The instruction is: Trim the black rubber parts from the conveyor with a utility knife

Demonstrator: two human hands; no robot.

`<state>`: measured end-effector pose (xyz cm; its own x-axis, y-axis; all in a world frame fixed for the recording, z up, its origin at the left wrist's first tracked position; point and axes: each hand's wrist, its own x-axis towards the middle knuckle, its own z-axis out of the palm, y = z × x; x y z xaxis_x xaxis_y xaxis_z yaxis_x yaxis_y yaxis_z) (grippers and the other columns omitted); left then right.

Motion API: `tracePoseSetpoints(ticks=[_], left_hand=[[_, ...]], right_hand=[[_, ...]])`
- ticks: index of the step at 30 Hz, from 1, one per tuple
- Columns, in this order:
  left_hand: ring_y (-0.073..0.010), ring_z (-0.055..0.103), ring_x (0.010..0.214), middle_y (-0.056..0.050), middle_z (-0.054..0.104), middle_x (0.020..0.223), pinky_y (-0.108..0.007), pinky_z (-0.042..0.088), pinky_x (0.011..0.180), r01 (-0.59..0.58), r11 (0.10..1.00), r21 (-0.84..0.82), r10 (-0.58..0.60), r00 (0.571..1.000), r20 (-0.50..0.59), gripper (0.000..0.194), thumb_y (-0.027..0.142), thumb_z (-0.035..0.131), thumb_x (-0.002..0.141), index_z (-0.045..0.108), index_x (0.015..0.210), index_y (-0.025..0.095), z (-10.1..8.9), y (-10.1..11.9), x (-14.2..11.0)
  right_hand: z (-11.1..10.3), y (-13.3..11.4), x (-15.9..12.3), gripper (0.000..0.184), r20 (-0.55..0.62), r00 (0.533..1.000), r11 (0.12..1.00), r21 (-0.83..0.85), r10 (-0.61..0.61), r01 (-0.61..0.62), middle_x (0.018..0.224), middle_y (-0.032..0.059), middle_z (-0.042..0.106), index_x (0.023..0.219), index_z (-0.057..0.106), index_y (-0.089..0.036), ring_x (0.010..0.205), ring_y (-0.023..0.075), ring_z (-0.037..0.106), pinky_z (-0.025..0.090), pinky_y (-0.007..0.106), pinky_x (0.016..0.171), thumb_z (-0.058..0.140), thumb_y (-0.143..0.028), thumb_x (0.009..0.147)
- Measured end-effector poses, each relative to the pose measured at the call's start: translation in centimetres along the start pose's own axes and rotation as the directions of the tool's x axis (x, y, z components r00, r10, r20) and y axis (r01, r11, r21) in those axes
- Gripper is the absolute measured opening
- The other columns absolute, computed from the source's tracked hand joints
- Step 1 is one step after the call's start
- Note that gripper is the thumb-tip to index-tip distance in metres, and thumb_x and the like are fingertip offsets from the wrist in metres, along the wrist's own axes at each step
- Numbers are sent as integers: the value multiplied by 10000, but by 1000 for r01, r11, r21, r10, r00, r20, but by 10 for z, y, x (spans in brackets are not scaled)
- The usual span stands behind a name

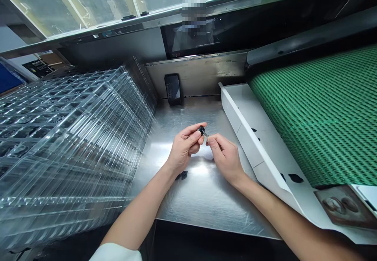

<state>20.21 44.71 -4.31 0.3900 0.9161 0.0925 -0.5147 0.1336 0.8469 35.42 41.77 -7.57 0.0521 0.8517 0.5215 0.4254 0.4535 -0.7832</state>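
Note:
Over the steel worktop (194,198), my left hand (186,145) pinches a small black part (201,130) between thumb and fingers. My right hand (224,155) is closed on a thin, pale metallic piece (205,134) whose tip meets the black part. Whether that piece is a tool or a strip, I cannot make out. Beneath my left wrist lies another small black piece (184,174) on the steel, partly hidden by the arm.
Tall stacks of clear plastic trays (97,115) stand at left. A phone (173,89) leans against the back panel. At right, a white-walled chute (250,131) holds several black pieces (295,178) beside a green conveyor belt (324,107). A brown plate (344,206) lies near front right.

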Motion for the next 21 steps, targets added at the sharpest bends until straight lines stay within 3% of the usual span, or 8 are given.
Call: tracePoseSetpoints(ticks=[15, 21], left_hand=[[19, 246, 492, -2, 526, 738, -157, 156, 485, 16, 999, -32, -14, 998, 55, 291, 304, 746, 929, 772, 1207, 223, -1, 1, -2], [23, 229, 472, 6, 532, 743, -171, 139, 477, 21, 998, -66, -19, 999, 27, 309, 309, 752, 916, 763, 1206, 204, -2, -1, 0]], right_hand=[[-5, -2, 2, 513, 37, 997, 998, 8, 66, -66, 704, -1, 551, 831, 633, -142, 646, 73, 463, 312, 224, 632, 449, -561, 1063], [-5, -4, 3, 533, 4, 990, 981, 135, 142, -142, 778, 13, 555, 887, 629, -136, 684, 77, 472, 364, 199, 647, 443, -610, 1045]])
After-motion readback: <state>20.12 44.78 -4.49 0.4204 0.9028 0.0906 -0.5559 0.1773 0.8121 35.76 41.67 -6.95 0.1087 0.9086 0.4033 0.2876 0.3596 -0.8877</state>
